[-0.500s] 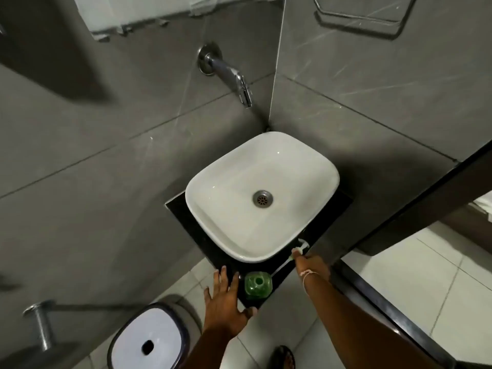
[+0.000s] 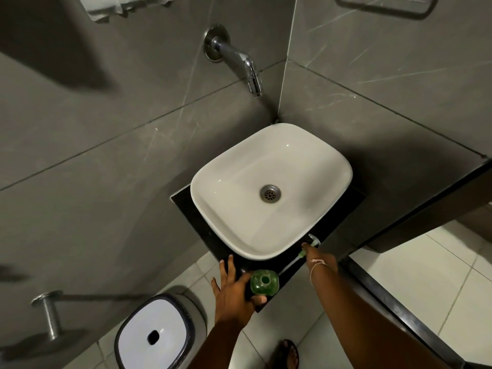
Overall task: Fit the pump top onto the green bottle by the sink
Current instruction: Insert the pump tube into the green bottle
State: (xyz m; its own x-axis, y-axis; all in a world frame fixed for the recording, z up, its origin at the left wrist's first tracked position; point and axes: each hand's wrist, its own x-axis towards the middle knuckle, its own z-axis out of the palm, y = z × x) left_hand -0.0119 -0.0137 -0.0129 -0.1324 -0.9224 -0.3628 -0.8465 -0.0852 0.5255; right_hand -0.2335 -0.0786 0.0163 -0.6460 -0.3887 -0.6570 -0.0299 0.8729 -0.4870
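The green bottle stands upright with its neck open on the near corner of the black counter. My left hand is beside it with fingers spread, forefinger against its left side and thumb at its near side. The pump top, a white head with a green collar and a thin tube, lies on the counter by the sink's near right edge. My right hand reaches down onto it, fingertips closed on the collar. The hand hides part of the pump.
A white sink basin fills most of the counter, under a chrome wall tap. A bin with a white lid stands on the floor at the lower left, beside a metal roll holder. Grey walls close the corner.
My left hand has moved in toward the green bottle, its thumb now at the bottle's near side. My right hand stays on the pump top.
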